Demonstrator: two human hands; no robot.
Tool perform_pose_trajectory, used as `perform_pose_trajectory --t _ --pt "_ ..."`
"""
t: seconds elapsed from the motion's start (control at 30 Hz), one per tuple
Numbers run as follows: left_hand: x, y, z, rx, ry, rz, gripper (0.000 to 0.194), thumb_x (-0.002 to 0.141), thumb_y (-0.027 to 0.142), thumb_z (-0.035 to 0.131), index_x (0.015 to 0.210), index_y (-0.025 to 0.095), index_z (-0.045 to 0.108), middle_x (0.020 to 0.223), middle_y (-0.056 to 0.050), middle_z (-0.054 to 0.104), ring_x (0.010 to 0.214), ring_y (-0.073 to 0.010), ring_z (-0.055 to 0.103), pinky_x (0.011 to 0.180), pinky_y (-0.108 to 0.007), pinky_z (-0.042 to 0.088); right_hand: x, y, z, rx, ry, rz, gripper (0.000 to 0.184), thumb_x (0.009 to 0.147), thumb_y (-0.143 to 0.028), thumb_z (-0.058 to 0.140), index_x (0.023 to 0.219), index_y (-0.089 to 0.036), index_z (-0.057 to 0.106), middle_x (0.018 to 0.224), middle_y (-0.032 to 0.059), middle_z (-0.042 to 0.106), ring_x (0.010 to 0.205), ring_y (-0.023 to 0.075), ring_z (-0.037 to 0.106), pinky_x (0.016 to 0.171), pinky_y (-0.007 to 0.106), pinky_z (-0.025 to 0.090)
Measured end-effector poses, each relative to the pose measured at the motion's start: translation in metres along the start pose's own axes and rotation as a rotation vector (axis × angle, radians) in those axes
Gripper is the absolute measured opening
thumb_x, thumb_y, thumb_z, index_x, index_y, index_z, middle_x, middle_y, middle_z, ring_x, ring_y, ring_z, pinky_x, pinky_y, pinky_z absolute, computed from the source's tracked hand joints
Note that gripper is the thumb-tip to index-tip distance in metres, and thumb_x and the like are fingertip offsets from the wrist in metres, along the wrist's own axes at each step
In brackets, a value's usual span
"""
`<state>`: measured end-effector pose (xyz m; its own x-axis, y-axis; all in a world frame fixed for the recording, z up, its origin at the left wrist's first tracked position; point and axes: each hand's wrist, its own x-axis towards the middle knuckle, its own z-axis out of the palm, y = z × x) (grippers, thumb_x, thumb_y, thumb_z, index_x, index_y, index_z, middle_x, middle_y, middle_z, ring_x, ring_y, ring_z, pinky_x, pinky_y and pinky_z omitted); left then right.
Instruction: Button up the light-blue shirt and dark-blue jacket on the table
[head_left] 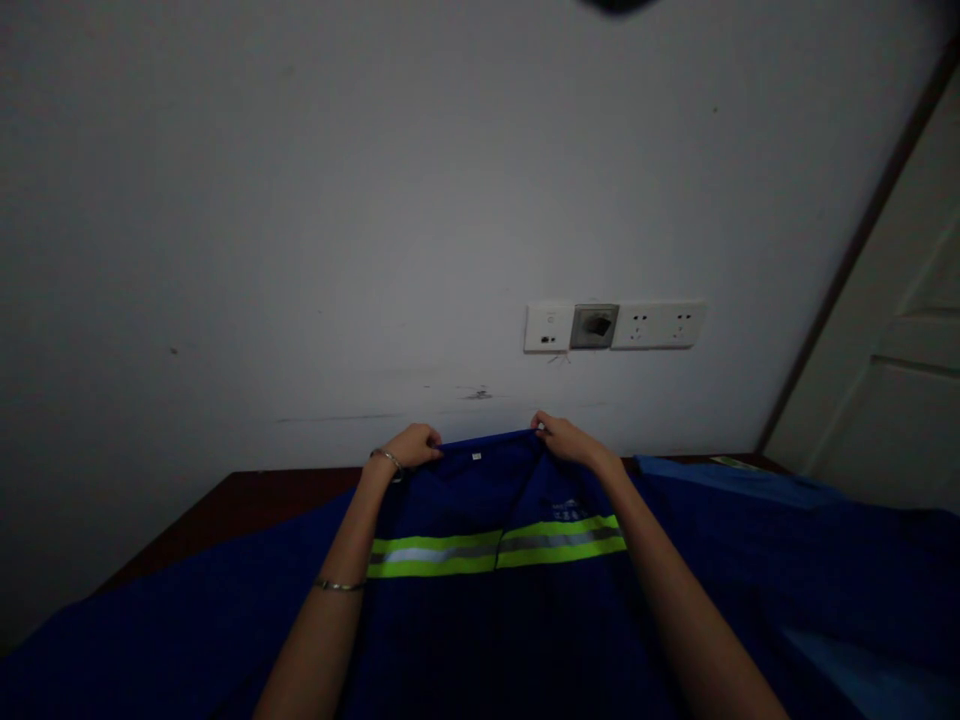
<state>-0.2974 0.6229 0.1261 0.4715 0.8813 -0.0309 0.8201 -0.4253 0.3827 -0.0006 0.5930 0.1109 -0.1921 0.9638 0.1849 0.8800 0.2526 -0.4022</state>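
Observation:
A dark blue work jacket [465, 505] lies spread out in front of me, its collar end towards the wall. A yellow-green and grey reflective band crosses its chest, and a small white label sits inside the neck. My left hand [416, 446] pinches the left end of the collar; bracelets circle that wrist and forearm. At the collar's right end, my right hand [561, 436] is closed on the fabric in the same way. Between both hands the collar edge is stretched nearly straight. Pale lettering shows on the right chest. The lower part of the jacket is very dark.
Beneath the jacket is a dark red tabletop [240, 498] set against a grey-white wall [360, 220]. Wall sockets [656, 326] are mounted above it. More blue clothing [825, 550] lies to the right, near a pale door [900, 370].

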Motion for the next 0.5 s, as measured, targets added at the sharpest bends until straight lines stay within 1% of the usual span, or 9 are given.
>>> perform_pose_trajectory --t 0.07,0.13,0.2,0.27,0.3,0.33,0.4,0.43,0.5 --pt "-0.002 0.003 -0.002 -0.048 0.002 -0.016 0.015 0.068 0.024 0.054 0.066 0.013 0.063 0.052 0.002 0.053 0.047 -0.0086 0.045 0.049 -0.019 0.032 0.000 -0.003 0.000 -0.023 0.013 0.023 0.025 0.083 -0.012 0.042 0.105 -0.012 0.052 0.088 0.0102 0.064 0.078 0.0158 0.057 0.067 0.022 0.037" --pt "-0.002 0.005 -0.002 -0.076 0.035 -0.009 0.018 0.068 0.027 0.054 0.063 0.012 0.063 0.049 0.002 0.052 0.045 -0.0084 0.044 0.047 -0.019 0.031 -0.002 -0.013 -0.003 -0.013 0.063 -0.005 0.028 0.082 -0.018 0.048 0.109 -0.011 0.050 0.093 0.0117 0.064 0.083 0.0167 0.058 0.070 0.022 0.038" --pt "0.001 0.005 0.000 -0.088 0.092 0.019 0.022 0.068 0.030 0.054 0.061 0.011 0.064 0.048 0.002 0.051 0.045 -0.0085 0.043 0.046 -0.019 0.029 -0.006 -0.032 -0.005 0.021 0.156 -0.092 0.030 0.081 -0.023 0.052 0.110 -0.012 0.051 0.098 0.0115 0.063 0.088 0.0165 0.057 0.074 0.022 0.038" --pt "0.006 0.004 0.004 -0.087 0.148 0.041 0.025 0.068 0.032 0.054 0.058 0.011 0.064 0.046 0.002 0.050 0.046 -0.0087 0.042 0.046 -0.020 0.028 -0.011 -0.056 -0.004 0.074 0.201 -0.184 0.023 0.083 -0.025 0.050 0.102 -0.013 0.056 0.094 0.0090 0.064 0.085 0.0149 0.058 0.073 0.022 0.038" --pt "0.008 0.004 0.005 -0.081 0.174 0.047 0.026 0.068 0.033 0.054 0.057 0.011 0.064 0.045 0.002 0.049 0.047 -0.0088 0.042 0.046 -0.020 0.028 -0.013 -0.068 0.000 0.103 0.163 -0.211 0.020 0.084 -0.026 0.049 0.096 -0.014 0.060 0.088 0.0073 0.065 0.079 0.0139 0.058 0.069 0.021 0.039" --pt "0.010 0.003 0.007 -0.075 0.198 0.050 0.027 0.068 0.033 0.054 0.055 0.011 0.063 0.044 0.002 0.048 0.047 -0.0088 0.041 0.046 -0.020 0.027 -0.014 -0.079 0.007 0.120 0.093 -0.226 0.021 0.084 -0.030 0.048 0.088 -0.014 0.062 0.081 0.0060 0.066 0.072 0.0133 0.058 0.064 0.021 0.038" --pt "0.012 0.002 0.009 -0.072 0.229 0.048 0.028 0.069 0.033 0.053 0.054 0.011 0.062 0.043 0.003 0.045 0.047 -0.0084 0.039 0.046 -0.020 0.025 -0.016 -0.096 0.027 0.122 -0.045 -0.248 0.027 0.082 -0.038 0.052 0.078 -0.014 0.064 0.071 0.0051 0.064 0.063 0.0131 0.056 0.056 0.022 0.035" --pt "0.012 0.003 0.009 -0.076 0.240 0.046 0.029 0.069 0.033 0.053 0.053 0.011 0.062 0.043 0.003 0.044 0.047 -0.0083 0.038 0.046 -0.020 0.025 -0.015 -0.102 0.040 0.120 -0.076 -0.256 0.029 0.080 -0.040 0.054 0.076 -0.013 0.064 0.069 0.0050 0.064 0.062 0.0130 0.055 0.055 0.022 0.034" --pt "0.012 0.004 0.010 -0.094 0.261 0.033 0.029 0.070 0.034 0.052 0.053 0.011 0.061 0.042 0.004 0.042 0.046 -0.0081 0.036 0.046 -0.020 0.025 -0.013 -0.107 0.066 0.161 -0.099 -0.261 0.027 0.079 -0.038 0.055 0.076 -0.013 0.063 0.067 0.0037 0.062 0.060 0.0120 0.053 0.053 0.022 0.032"
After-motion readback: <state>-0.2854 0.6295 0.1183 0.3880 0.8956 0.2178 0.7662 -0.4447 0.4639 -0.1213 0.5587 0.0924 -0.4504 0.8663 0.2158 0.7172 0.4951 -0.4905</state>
